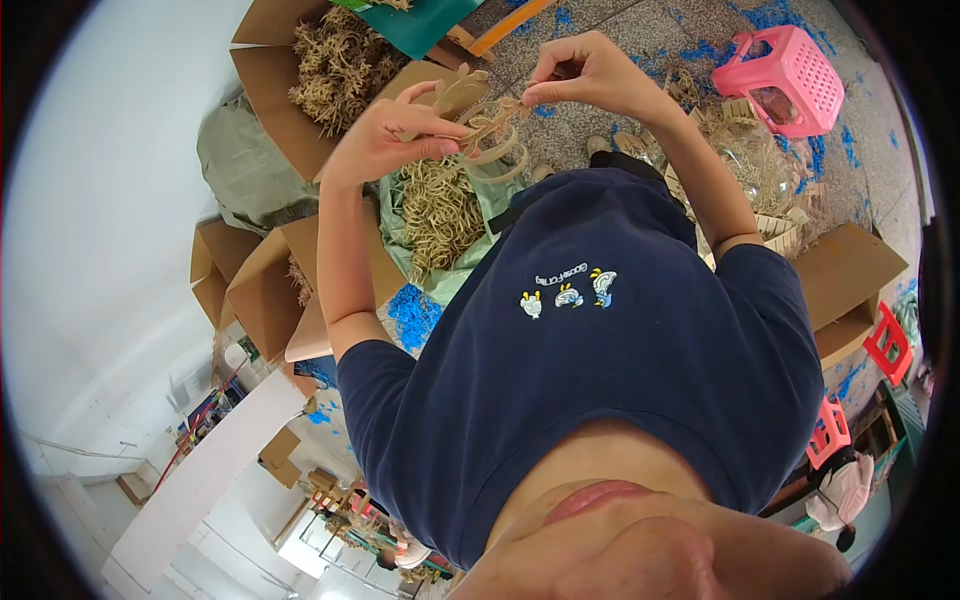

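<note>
Wooden cutout rings pinched between left hand and right hand, mid-assembly; next needs careful aligning.

Wooden rings between both hands, shavings box at left, stool at right

The person wears a dark navy short-sleeved T-shirt with three small cartoon birds printed at its chest, forearms bare.

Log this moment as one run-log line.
left hand: pinches wooden ring piece | right hand: pinches its top | below: bag of wooden rings
</note>
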The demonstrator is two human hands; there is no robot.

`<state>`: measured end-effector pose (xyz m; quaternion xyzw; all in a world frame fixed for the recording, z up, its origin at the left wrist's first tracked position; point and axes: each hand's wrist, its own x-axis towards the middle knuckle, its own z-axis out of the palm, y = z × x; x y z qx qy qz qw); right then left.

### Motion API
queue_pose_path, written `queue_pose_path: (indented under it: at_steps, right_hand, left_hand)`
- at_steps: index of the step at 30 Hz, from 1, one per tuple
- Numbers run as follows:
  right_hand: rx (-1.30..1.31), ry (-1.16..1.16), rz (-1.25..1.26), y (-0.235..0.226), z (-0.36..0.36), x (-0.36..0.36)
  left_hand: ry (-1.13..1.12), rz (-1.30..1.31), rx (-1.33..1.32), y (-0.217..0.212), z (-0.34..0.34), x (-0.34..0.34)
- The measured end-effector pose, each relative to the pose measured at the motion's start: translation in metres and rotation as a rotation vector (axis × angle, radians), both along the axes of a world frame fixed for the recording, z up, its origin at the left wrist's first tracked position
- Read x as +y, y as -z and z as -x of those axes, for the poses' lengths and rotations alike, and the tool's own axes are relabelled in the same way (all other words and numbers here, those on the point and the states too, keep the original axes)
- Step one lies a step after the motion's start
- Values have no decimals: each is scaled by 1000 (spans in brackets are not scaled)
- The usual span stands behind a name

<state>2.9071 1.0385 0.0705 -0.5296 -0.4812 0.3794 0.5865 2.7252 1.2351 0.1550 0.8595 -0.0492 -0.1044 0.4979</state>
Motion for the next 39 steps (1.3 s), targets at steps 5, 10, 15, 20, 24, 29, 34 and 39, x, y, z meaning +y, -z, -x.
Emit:
queue_pose_path:
  at_steps: [5,10,15,20,24,29,34,39]
  right_hand:
    - [-30,-25,41,-6,2,-1]
    - [-25,-34,37,-5,7,2]
    - [5,-3,59,-2,15,0]
    - [-32,2,37,-3,16,-3]
    - [-67,23,34,-7,18,-7]
    - [-80,77,20,-7,21,-11]
    - [-139,121,91,-9,21,-8]
    - [-151,101,103,-10,20,-6]
  left_hand:
    - [29,15,-39,1,-1,0]
    - [119,91,-92,10,-6,3]
    - [40,173,33,24,-4,-5]
    - [-3,235,120,31,-2,-8]
    - [-23,145,63,36,0,-7]
    - [-63,73,73,37,2,-5]
    - [-11,118,-17,34,0,-7]
    - [-11,134,33,33,1,-6]
